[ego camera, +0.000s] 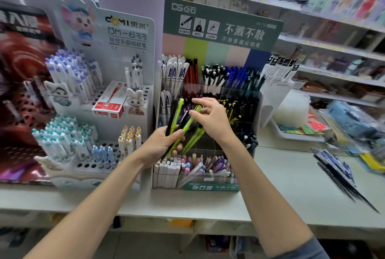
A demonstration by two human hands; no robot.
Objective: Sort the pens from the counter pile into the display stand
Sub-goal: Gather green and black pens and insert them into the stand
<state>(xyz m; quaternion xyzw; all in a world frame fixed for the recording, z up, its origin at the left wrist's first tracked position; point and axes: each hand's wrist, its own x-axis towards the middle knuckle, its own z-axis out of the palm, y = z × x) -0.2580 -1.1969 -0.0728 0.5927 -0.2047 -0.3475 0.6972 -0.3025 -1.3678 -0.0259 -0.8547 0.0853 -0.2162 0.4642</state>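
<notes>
My left hand [164, 144] grips a small bundle of green and black pens [177, 120] in front of the green-headed clear display stand [220, 27]. My right hand [210, 119] pinches the upper end of one green pen [192, 118] in that bundle. More green pens [194, 138] stand in the stand's middle tier just behind the hands. The stand's tiers hold white, red, black and blue pens. A loose pile of dark and blue pens [337, 172] lies on the counter [291, 186] to the right.
A white pen rack [133, 36] with hole rows, white pens and a red box [110, 102] stands to the left. A white tray [295, 133] and packaged goods sit at right. Shelves of stationery run behind.
</notes>
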